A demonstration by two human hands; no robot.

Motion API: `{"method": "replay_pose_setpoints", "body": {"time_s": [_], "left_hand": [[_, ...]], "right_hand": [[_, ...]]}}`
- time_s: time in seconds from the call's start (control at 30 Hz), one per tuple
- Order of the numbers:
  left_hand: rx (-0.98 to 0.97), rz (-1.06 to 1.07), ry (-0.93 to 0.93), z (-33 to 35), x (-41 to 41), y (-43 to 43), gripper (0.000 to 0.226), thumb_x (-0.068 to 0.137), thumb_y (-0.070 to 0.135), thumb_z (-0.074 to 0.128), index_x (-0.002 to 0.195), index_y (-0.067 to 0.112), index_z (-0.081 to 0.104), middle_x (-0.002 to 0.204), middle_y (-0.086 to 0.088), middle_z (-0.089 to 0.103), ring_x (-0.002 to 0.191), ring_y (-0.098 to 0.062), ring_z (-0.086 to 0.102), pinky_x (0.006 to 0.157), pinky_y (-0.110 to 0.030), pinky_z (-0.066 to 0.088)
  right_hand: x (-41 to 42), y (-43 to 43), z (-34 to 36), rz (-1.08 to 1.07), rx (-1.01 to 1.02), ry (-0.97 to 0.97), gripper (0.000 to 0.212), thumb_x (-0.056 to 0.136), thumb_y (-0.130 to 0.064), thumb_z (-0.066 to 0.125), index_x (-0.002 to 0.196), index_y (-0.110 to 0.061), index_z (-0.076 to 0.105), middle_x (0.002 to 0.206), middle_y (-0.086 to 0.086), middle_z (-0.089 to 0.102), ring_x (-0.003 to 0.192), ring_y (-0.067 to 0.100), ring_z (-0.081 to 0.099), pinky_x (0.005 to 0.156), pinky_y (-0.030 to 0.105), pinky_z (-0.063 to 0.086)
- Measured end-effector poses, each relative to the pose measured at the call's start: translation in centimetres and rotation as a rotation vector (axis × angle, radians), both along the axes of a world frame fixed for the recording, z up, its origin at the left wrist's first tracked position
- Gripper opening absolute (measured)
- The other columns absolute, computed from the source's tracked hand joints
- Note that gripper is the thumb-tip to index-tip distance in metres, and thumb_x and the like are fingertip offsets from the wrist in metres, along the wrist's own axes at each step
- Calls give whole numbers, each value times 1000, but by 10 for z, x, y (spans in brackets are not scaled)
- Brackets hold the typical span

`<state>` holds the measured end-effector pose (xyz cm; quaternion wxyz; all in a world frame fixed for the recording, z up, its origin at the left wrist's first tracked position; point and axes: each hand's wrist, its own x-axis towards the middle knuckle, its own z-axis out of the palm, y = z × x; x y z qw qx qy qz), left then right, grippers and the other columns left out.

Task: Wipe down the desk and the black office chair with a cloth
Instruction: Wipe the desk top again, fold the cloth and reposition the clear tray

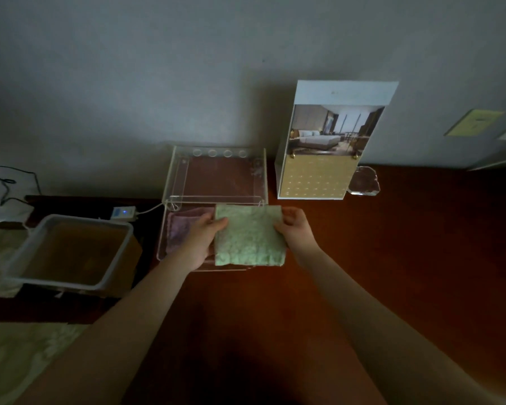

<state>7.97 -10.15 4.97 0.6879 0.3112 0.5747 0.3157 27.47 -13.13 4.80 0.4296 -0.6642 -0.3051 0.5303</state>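
- Head view: no writing can be read. The standing calendar [330, 147] against the wall shows a hotel-bedroom photo above a gold date grid, its figures too small to make out; the yellow note [473, 122] on the wall at the right is blurred.
- Two cloths: one folded green cloth [249, 236], held over the front of a clear acrylic box [216, 176], and one pink cloth [184, 226] lying in the box beside it.
- The left hand [200, 241] pinches the green cloth's left edge, thumb on top; the right hand [297, 229] grips its upper right corner.
- The box stands open on the reddish-brown desk [392, 258], with four round holes in its raised lid.
- One clear crystal block [364, 181] sits just beside the calendar.
- Left of the desk: one grey plastic tub [67, 252], and one small white device [124, 213] with a blue light, on a cord.
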Motion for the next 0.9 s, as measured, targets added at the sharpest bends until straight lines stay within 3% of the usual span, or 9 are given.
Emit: {"method": "replay_pose_setpoints", "body": {"time_s": [0.07, 0.13, 0.23, 0.3, 0.4, 0.5, 0.6, 0.77, 0.9], "left_hand": [[6, 62, 28, -7, -16, 15, 12, 94, 13, 53, 104, 16, 59, 105, -9, 65, 91, -26, 63, 78, -44, 52], [-27, 71, 81, -19, -26, 29, 12, 96, 11, 49, 101, 16, 59, 108, -12, 62, 92, -26, 62, 84, -45, 51], [-119, -34, 231, -40, -32, 42, 32, 97, 11, 47, 129, 8, 49, 123, -10, 54, 117, -31, 52, 97, -42, 40], [-130, -75, 281, -52, -35, 48, 41, 97, 10, 47, 137, 9, 43, 132, -10, 52, 121, -30, 50, 94, -40, 38], [-71, -154, 339, -63, -40, 47, 44, 95, 9, 49, 139, 11, 42, 129, -10, 54, 109, -24, 54, 89, -37, 44], [60, -244, 402, -61, -36, 43, 39, 94, 2, 46, 133, 5, 47, 99, -6, 61, 87, -19, 56, 77, -34, 43], [165, -314, 460, -61, -27, 45, 38, 94, 1, 48, 131, 5, 49, 79, -6, 61, 72, -22, 56, 67, -34, 45], [251, -445, 718, -69, -20, 50, 41, 94, 5, 51, 134, 6, 45, 100, -12, 67, 70, -17, 62, 49, -22, 44], [338, -476, 888, -74, -31, 50, 31, 88, 13, 63, 117, 6, 53, 97, -8, 67, 68, -13, 62, 44, -15, 37]], "right_hand": [[-18, 22, -5, 16, -9, -33, 39, 91, 0, 54, 127, -8, 42, 117, 6, 56, 98, 18, 59, 74, 26, 54], [-34, 41, -15, 21, -82, -115, 41, 91, 0, 52, 129, -10, 43, 119, 9, 57, 90, 18, 59, 75, 34, 56], [-48, 54, -29, 70, -220, -335, 37, 90, -4, 49, 127, -10, 45, 108, 5, 58, 82, 18, 54, 55, 24, 45], [-52, 56, -34, 137, -259, -482, 27, 93, -11, 49, 120, -7, 49, 101, 5, 56, 80, 18, 52, 58, 23, 39], [-58, 53, -37, 214, -259, -627, 23, 96, -19, 48, 114, -5, 47, 91, 3, 54, 73, 18, 52, 59, 26, 42], [-65, 50, -41, 231, -292, -758, 23, 95, -13, 46, 117, -7, 45, 96, 5, 60, 76, 21, 58, 61, 30, 49], [-67, 50, -39, 225, -296, -862, 32, 96, -21, 43, 126, -8, 41, 102, 10, 62, 83, 28, 61, 61, 31, 46], [-66, 49, -38, 441, -377, -1142, 61, 91, -10, 54, 144, -18, 26, 121, 10, 48, 90, 25, 60, 58, 31, 44], [-60, 43, -39, 580, -306, -1284, 52, 92, -3, 49, 140, -17, 33, 119, 11, 44, 94, 25, 58, 62, 29, 47]]}}
